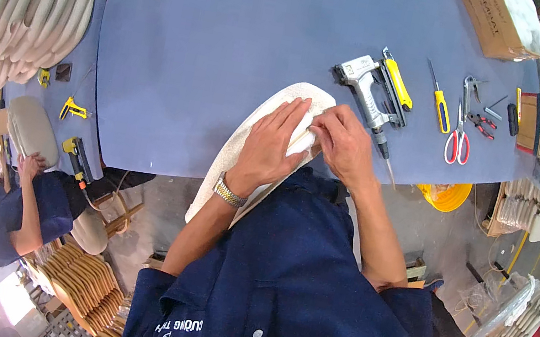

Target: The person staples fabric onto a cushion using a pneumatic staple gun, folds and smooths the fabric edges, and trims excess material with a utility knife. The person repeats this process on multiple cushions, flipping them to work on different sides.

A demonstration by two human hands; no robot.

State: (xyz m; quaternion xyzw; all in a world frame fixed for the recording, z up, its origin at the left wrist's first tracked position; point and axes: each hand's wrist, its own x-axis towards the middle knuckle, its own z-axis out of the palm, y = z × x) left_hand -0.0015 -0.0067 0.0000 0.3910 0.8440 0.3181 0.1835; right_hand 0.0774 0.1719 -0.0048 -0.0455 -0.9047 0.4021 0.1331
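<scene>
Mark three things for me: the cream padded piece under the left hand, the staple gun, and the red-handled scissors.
Cream padded piece point(233, 147): head view, fabric near its left edge.
Staple gun point(371, 100): head view, its grey handle.
Red-handled scissors point(460, 129): head view, near the pivot.

I log staple gun point(365, 88) on surface point(218, 51), right of cushion point(212, 185); screwdriver point(442, 112), then scissors point(459, 145), farther right; carton point(490, 25) behind them; bucket point(460, 203) below the near edge.

Cream cushion point(236, 149); blue-grey table point(235, 40); navy shirt point(335, 288); red-and-white scissor handles point(460, 135); yellow bucket point(458, 201)
</scene>
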